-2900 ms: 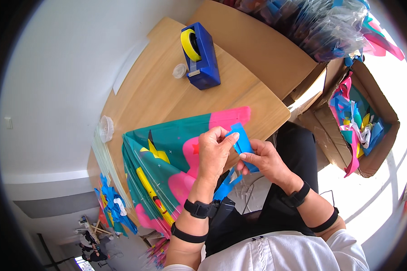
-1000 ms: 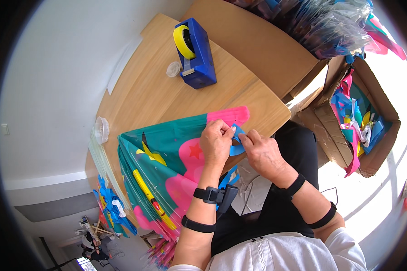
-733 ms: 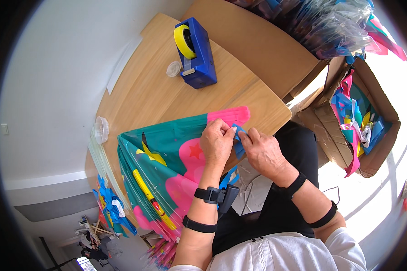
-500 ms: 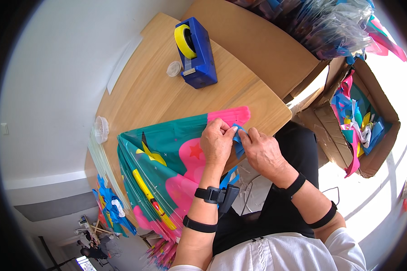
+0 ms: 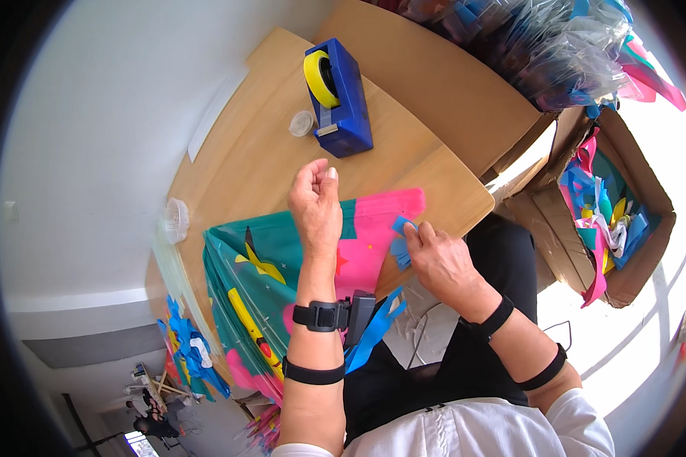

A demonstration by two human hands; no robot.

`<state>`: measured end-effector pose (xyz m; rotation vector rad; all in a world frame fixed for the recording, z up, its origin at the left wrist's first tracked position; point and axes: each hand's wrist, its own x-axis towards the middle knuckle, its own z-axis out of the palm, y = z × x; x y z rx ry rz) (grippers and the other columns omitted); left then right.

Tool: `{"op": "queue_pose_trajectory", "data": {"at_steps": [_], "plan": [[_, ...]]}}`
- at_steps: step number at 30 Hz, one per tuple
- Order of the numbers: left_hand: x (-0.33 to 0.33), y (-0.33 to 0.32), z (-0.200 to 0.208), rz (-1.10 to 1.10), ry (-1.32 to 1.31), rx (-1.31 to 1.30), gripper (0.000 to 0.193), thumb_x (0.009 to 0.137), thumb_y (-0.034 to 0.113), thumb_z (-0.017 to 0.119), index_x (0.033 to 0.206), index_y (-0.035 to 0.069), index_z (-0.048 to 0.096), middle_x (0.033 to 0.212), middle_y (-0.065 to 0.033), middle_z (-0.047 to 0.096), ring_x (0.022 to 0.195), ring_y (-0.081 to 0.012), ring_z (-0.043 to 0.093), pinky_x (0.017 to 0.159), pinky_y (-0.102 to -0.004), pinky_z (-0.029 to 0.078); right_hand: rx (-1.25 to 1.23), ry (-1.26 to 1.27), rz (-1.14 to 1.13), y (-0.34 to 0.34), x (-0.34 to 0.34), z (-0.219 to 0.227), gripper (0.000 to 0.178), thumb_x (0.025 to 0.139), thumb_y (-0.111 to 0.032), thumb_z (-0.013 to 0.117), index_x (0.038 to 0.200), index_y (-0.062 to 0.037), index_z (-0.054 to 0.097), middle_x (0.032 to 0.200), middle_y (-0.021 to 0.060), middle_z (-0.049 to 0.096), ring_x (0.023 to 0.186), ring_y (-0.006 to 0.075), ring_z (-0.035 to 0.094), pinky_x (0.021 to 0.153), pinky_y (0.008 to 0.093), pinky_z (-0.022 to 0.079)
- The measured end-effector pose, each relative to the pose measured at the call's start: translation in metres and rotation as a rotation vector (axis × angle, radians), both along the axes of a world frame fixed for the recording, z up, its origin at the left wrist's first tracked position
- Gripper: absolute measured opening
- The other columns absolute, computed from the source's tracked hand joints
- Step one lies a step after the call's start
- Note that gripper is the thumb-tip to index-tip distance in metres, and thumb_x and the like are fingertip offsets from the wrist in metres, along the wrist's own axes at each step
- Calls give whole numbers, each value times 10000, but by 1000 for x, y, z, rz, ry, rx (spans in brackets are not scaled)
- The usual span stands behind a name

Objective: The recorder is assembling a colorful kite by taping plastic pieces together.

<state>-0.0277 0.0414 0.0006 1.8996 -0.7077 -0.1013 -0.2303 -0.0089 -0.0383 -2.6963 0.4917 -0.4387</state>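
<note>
Spread across the table is a shiny plastic sheet (image 5: 282, 236) in green and pink with yellow shapes, its folds hanging over the near left edge. My right hand (image 5: 446, 263) pinches a blue strip (image 5: 401, 251) at the sheet's pink right end. My left hand (image 5: 318, 206) hovers above the sheet's far edge, fingers loosely curled, thumb slightly apart, with nothing visible between them. Just beyond it stands a blue tape dispenser (image 5: 351, 103) with a yellow-cored roll (image 5: 320, 80). A small clear round lid (image 5: 302, 123) lies beside the dispenser.
At the right, an open cardboard box (image 5: 640, 259) holds colourful scraps. A larger carton (image 5: 442, 91) borders the table (image 5: 411, 137), with clear-wrapped bundles (image 5: 564, 53) behind. A clear cup (image 5: 177, 219) and pale strips (image 5: 174, 266) lie along the left edge; blue ribbons (image 5: 187, 343) hang there.
My left hand has left the blue strip and moved away toward the tape dispenser. My right hand stays at the strip, which lies lower against the pink end.
</note>
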Motion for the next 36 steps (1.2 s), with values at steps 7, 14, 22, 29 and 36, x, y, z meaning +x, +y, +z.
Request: {"op": "queue_pose_trajectory", "data": {"at_steps": [7,14,22,29,36], "plan": [[40,-46,47,39,336,154,238,933,124,571,1099,-34,635,790,-14,587,635,-75,506,568,-237,463,34,14,12,0,0,3,375,813,-64,583,1149,101,562,808,131,531,648,244,616,533,340,506],[52,-68,46,67,590,59,103,840,51,644,895,-34,623,740,-47,537,628,-116,513,550,-309,519,15,-1,1,-1,-2,-3,374,823,-73,579,1154,99,561,811,136,531,644,245,611,531,345,504],[55,-44,26,-116,709,-389,49,831,9,598,804,5,558,743,-38,452,653,-142,489,690,-422,555,8,-10,4,1,0,-1,368,834,-72,572,1158,103,561,805,135,531,652,247,614,543,349,508],[32,-42,16,135,905,-374,70,870,14,590,817,15,544,769,-60,524,655,-163,500,642,-355,497,1,-5,-1,-1,-1,-2,358,842,-73,569,1154,104,561,805,132,528,654,244,613,529,344,506],[47,-41,13,106,1451,-455,91,951,50,510,876,7,484,724,-82,503,620,-172,484,554,-301,399,-2,-2,6,2,-1,1,352,844,-72,574,1148,104,561,802,129,526,664,241,613,528,341,507]]}}
